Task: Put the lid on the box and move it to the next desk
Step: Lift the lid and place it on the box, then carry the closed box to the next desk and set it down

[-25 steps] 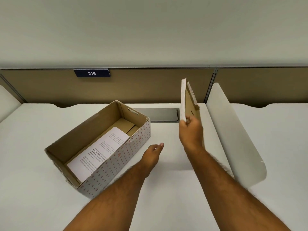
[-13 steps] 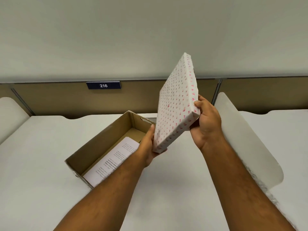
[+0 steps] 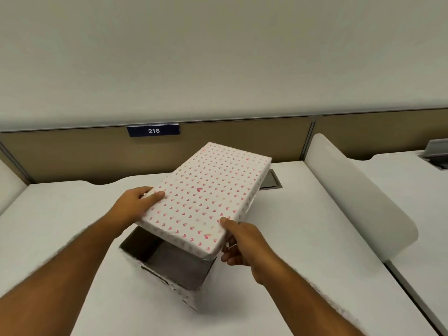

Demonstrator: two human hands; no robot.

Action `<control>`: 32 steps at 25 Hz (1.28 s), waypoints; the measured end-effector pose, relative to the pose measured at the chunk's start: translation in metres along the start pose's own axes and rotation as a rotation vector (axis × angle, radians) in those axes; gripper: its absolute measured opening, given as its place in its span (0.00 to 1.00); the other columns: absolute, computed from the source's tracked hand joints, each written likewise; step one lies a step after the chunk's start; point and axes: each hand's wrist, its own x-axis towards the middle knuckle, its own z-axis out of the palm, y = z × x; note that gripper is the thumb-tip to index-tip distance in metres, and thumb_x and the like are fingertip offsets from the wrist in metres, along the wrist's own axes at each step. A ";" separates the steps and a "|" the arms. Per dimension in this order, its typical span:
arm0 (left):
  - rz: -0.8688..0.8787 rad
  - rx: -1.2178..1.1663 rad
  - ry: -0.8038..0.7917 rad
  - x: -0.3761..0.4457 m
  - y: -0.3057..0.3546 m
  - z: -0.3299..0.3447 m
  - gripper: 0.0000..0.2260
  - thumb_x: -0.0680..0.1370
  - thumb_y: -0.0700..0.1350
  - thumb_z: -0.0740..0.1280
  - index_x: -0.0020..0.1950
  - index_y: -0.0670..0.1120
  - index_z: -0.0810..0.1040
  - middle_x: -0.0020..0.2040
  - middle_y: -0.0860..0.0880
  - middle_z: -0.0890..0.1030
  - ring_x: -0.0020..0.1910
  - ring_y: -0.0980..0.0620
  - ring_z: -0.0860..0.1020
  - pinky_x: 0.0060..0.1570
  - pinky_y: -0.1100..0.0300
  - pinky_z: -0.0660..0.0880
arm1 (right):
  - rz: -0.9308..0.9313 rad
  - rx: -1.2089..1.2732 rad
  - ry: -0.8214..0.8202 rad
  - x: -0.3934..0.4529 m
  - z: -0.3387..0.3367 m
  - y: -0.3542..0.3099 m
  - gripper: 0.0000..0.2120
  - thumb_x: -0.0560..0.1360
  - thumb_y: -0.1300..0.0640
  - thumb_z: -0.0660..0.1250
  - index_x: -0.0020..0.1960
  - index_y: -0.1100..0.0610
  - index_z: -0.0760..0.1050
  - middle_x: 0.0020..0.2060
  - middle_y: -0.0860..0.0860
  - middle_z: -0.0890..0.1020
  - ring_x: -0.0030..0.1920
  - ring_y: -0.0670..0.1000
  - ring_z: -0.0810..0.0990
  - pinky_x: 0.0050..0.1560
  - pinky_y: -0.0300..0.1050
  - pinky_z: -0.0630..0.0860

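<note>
Lid (image 3: 206,195) is hovering mid-frame over the open box (image 3: 169,270), near end still uncovered. Left hand (image 3: 135,204) & right hand (image 3: 244,243) are clamping its near corners, thumbs on top. Looks light, stiff cardboard w/ smooth paper; prob best gripping the box's side walls for carrying

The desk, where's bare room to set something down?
Bare desk lies between the box and the white divider, and left of the box toward the desk's left edge. The middle is crowded: both hands, left and right, hold the lid over the box.
</note>
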 end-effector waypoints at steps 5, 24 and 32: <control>0.005 0.095 -0.067 0.012 -0.065 -0.030 0.34 0.75 0.66 0.71 0.77 0.51 0.76 0.73 0.46 0.80 0.67 0.41 0.79 0.68 0.43 0.78 | 0.133 -0.157 -0.057 0.001 0.048 0.040 0.24 0.80 0.38 0.68 0.49 0.61 0.82 0.34 0.55 0.85 0.25 0.51 0.79 0.30 0.42 0.78; 0.046 0.231 -0.201 0.002 -0.106 -0.009 0.35 0.77 0.64 0.71 0.79 0.48 0.70 0.76 0.46 0.76 0.70 0.41 0.78 0.67 0.44 0.78 | 0.182 -0.429 -0.064 0.017 0.036 0.042 0.23 0.74 0.43 0.79 0.58 0.59 0.82 0.47 0.55 0.90 0.39 0.52 0.91 0.41 0.44 0.87; 0.041 0.081 -0.252 -0.008 -0.124 -0.001 0.40 0.74 0.62 0.75 0.80 0.51 0.64 0.78 0.47 0.73 0.69 0.43 0.77 0.66 0.46 0.76 | 0.267 -0.229 -0.140 0.028 0.032 0.062 0.25 0.72 0.53 0.83 0.64 0.60 0.79 0.55 0.60 0.88 0.51 0.59 0.91 0.58 0.59 0.86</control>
